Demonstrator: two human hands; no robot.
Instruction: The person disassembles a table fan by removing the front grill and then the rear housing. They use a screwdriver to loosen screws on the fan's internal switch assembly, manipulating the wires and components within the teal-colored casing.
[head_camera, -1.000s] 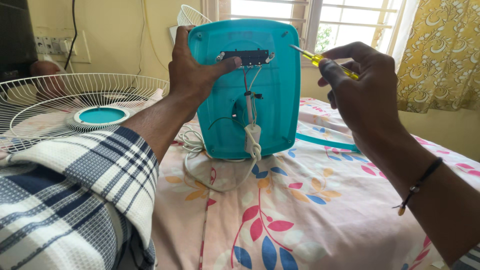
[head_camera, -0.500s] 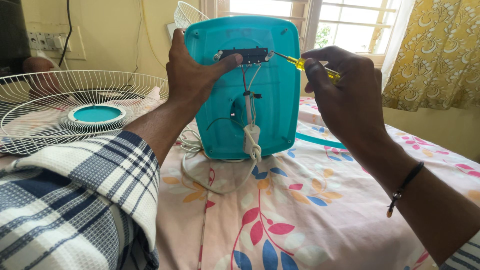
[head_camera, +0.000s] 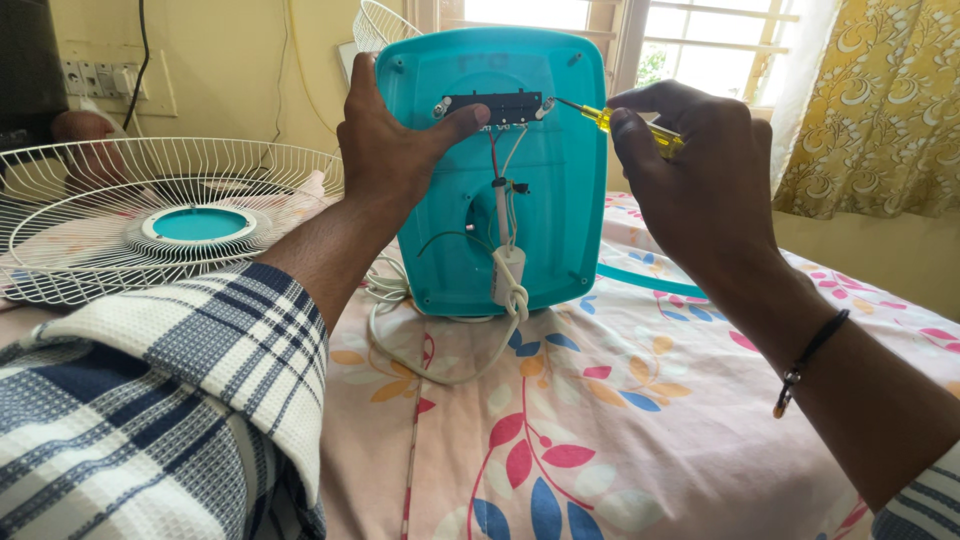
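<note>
Left hand (head_camera: 395, 150) steadying teal base (head_camera: 540, 200), screwdriver (head_camera: 610, 120)

Screwdriver (head_camera: 628, 125) handle: mostly hidden inside the right hand (head_camera: 700, 190).
Wire fan guard (head_camera: 150, 215): cut off at the left edge.
Curtain (head_camera: 880, 110): cut off at the right edge.

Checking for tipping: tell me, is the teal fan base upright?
Upright: the teal fan base stands on edge on the bedsheet, steadied by the left hand.

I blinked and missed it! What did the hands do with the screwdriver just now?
The right hand moved left, bringing the yellow screwdriver tip up to the screw at the end of the black switch strip. The left hand kept its grip on the teal fan base, thumb on the strip.
</note>
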